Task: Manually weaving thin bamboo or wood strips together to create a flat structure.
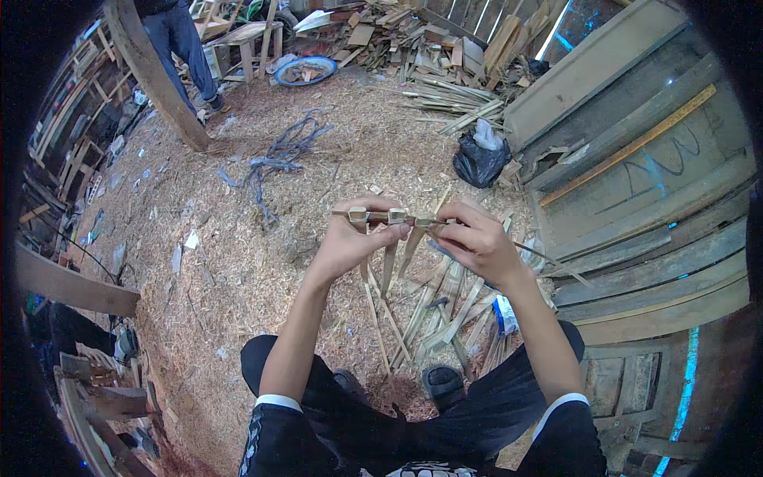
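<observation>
In front of me, both hands hold a joined piece of wooden sticks: a thin crossbar (378,216) runs sideways, with narrow wooden legs (388,270) hanging from it. My left hand (359,242) is closed round the left part, thumb pressed along the bar. My right hand (481,242) pinches the right end near a pale wood block (425,223). How the pieces are joined is too small to tell. Below my hands, loose wooden strips (417,322) lie on the ground between my feet, along with what looks like a hammer (437,304).
A blue and white packet (505,316) lies by my right knee. Shavings cover the ground (214,294). Ahead are tangled grey strips (290,147), a black bag (481,163), a blue-rimmed basin (306,71) and a scrap wood pile (381,36). A person (179,48) stands behind a post (151,75).
</observation>
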A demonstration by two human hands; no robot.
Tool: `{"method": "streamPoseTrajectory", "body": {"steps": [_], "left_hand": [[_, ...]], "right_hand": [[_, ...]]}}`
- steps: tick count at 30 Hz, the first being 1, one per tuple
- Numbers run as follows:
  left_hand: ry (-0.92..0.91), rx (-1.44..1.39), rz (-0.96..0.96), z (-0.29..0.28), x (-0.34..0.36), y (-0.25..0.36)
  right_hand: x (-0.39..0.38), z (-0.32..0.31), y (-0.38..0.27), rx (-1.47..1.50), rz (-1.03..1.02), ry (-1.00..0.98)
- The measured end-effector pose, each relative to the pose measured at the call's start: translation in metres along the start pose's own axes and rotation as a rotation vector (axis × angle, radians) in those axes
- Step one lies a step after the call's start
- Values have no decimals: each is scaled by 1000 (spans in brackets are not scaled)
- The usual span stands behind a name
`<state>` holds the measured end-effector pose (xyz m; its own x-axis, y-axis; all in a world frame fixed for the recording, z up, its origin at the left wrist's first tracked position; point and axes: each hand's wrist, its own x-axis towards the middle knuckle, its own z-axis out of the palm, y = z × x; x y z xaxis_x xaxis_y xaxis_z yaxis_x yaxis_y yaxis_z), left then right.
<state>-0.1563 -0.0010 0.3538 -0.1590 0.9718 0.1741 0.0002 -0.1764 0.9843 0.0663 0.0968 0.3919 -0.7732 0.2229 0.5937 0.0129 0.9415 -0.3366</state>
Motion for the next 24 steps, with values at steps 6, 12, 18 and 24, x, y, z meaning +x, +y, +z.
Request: {"method": "streamPoseTrajectory", "body": {"steps": [6,12,18,24], "left_hand": [[73,-18,-100,2,-4,6],[42,3,-115,1,-2,2],[106,35,-1,-7,-2,18],[316,188,401,-16,-7,48]], "right_hand": [[-4,7,0,-13,-1,42],[-4,7,-1,-38,-6,46],[1,9,0,-18,3,41],[1,11,5,-36,-22,41]]}}
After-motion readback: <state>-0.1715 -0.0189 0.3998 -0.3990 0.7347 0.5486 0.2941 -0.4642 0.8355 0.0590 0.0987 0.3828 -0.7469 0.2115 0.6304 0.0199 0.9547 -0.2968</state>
